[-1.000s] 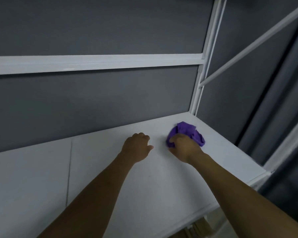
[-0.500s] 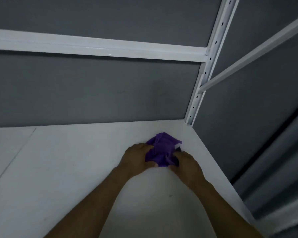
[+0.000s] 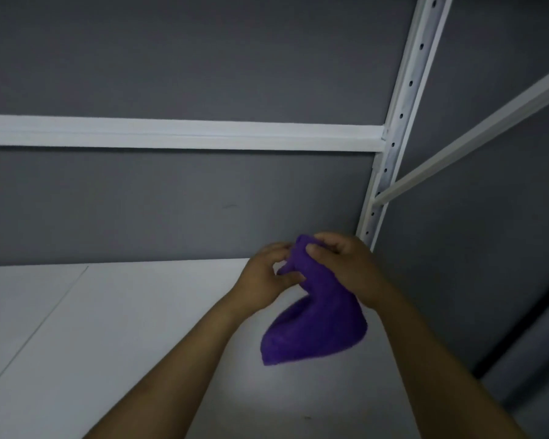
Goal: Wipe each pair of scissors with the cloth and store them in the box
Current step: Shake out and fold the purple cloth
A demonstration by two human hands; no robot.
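Observation:
A purple cloth (image 3: 314, 331) hangs in the air above the white table (image 3: 108, 327), near its far right corner. My right hand (image 3: 343, 267) pinches the cloth's top fold between thumb and fingers. Just left of it, my left hand (image 3: 267, 277) grips another fold of the cloth. The lower part of the cloth droops freely below both hands. No scissors and no box are in view.
A grey wall stands behind the table. A white horizontal rail (image 3: 178, 133) runs across it and meets a white perforated upright post (image 3: 393, 134) at the corner. A white diagonal brace (image 3: 476, 134) slants up to the right. Dark curtains hang at the far right.
Both hands closed on the cloth lying in the table's corner and lifted it off the surface. It now hangs between them.

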